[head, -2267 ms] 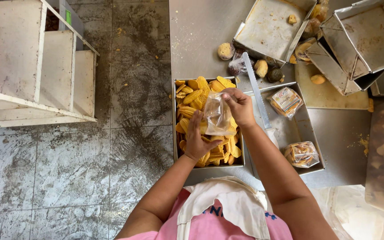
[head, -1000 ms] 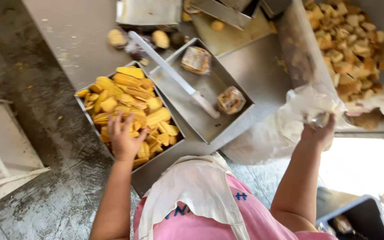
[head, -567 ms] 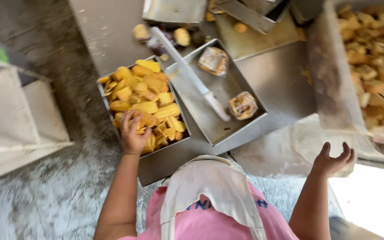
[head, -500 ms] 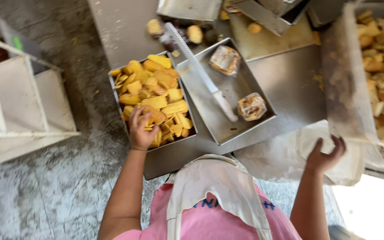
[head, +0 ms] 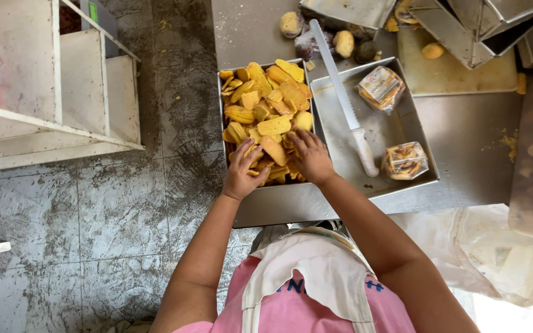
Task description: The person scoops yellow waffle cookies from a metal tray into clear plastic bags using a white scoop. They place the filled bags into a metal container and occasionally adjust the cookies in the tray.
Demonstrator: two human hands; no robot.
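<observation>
I log both hands now in the metal tray (head: 237,213) of yellow biscuit pieces (head: 266,111): my right hand (head: 309,157) has come back from the side empty. My left hand (head: 242,176) stays there. Fingers of both are spread, resting on pieces; whether any is gripped I cannot tell.

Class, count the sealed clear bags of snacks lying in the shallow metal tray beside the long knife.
2. One bag lies at the tray's far end; the other bag lies near its front right corner. Both are right of the knife. None seems hidden.
</observation>
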